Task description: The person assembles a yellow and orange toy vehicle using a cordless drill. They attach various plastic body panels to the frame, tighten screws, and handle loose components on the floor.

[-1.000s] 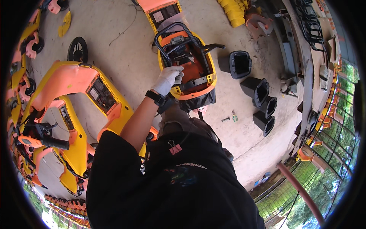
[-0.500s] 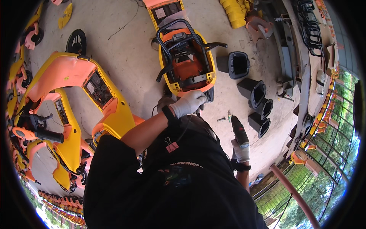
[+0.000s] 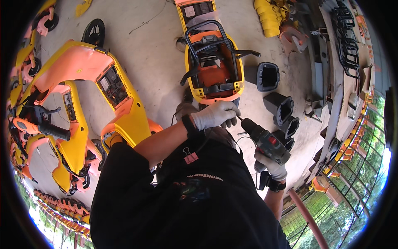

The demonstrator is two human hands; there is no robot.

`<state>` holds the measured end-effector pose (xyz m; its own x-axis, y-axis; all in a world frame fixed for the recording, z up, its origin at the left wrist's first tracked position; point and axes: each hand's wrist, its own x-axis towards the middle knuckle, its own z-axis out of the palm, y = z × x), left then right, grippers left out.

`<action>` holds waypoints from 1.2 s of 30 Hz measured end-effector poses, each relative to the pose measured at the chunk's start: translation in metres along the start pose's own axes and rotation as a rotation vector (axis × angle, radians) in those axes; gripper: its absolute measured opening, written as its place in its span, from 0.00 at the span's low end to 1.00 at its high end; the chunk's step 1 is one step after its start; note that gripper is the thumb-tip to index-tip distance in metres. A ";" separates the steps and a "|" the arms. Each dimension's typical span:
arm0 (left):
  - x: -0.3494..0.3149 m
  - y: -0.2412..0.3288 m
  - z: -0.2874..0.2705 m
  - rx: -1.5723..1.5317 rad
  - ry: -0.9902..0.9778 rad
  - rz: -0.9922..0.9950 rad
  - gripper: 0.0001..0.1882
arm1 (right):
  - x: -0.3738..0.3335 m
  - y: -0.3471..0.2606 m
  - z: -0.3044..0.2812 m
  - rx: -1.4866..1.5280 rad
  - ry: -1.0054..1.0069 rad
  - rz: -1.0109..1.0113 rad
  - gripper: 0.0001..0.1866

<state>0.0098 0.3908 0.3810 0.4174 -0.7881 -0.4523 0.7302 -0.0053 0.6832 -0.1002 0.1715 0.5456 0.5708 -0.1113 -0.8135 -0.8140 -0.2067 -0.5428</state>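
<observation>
My right hand [image 3: 271, 167], in a whitish glove, grips a black cordless drill [image 3: 265, 140] with a red mark on its side. The drill tilts up and left, its thin bit [image 3: 239, 118] pointing at the fingers of my left hand [image 3: 215, 115]. That hand, gloved too, is closed with its fingers curled together. Whatever it pinches is too small or hidden to name. Just beyond it stands the rear of a yellow and orange scooter [image 3: 240, 89], its seat area uncovered and a black tubular rack [image 3: 219, 27] fixed over it.
Several black plastic bins [image 3: 267, 76] lie on the concrete floor [image 3: 149, 62] to the right of the scooter. Other yellow scooters [image 3: 128, 120] crowd the left side. Yellow panels [image 3: 267, 18] are stacked at the far right, near metal beams [image 3: 317, 74] and black racks [image 3: 346, 41].
My right hand has raised the drill and swung it left, so its bit now meets my left hand's fingers. The left hand stays by the scooter's rear. The whole view has shifted slightly.
</observation>
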 end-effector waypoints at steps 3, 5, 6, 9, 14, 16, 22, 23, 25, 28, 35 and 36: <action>-0.001 -0.001 -0.002 -0.069 -0.009 0.017 0.10 | 0.004 -0.007 -0.002 -0.061 -0.004 -0.073 0.06; -0.002 0.000 -0.003 -0.105 -0.017 0.019 0.09 | 0.006 -0.010 -0.004 -0.079 -0.007 -0.099 0.06; -0.003 0.002 -0.003 -0.085 -0.012 0.021 0.09 | 0.006 -0.013 -0.005 -0.076 -0.010 -0.097 0.06; -0.005 0.008 0.000 -0.044 0.010 0.034 0.09 | 0.009 -0.014 -0.011 -0.081 -0.037 -0.090 0.06; -0.001 -0.002 0.004 -0.013 0.041 0.123 0.11 | 0.015 -0.018 -0.022 -0.098 -0.077 -0.113 0.07; 0.001 0.002 0.012 -0.011 0.047 0.115 0.11 | 0.017 -0.011 -0.035 -0.077 -0.074 -0.101 0.08; 0.024 -0.014 0.049 -0.063 0.139 0.180 0.09 | 0.024 0.021 -0.090 -0.127 -0.135 -0.162 0.09; 0.033 -0.018 0.059 -0.050 0.132 0.175 0.08 | 0.024 0.031 -0.105 -0.140 -0.137 -0.218 0.09; 0.048 -0.020 0.080 -0.027 0.157 0.161 0.08 | 0.023 0.043 -0.134 -0.119 -0.174 -0.271 0.10; 0.070 -0.020 0.123 -0.101 0.178 0.125 0.07 | 0.019 0.064 -0.181 -0.161 -0.208 -0.160 0.20; 0.094 -0.039 0.182 -0.097 0.291 0.114 0.08 | 0.027 0.077 -0.249 -0.014 -0.438 -0.273 0.28; 0.094 -0.036 0.187 -0.069 0.287 0.110 0.09 | 0.029 0.082 -0.257 -0.005 -0.456 -0.281 0.28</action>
<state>-0.0784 0.2019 0.4209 0.6244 -0.5760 -0.5276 0.7031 0.1202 0.7008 -0.1229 -0.0987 0.5308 0.6614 0.3822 -0.6454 -0.6349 -0.1727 -0.7530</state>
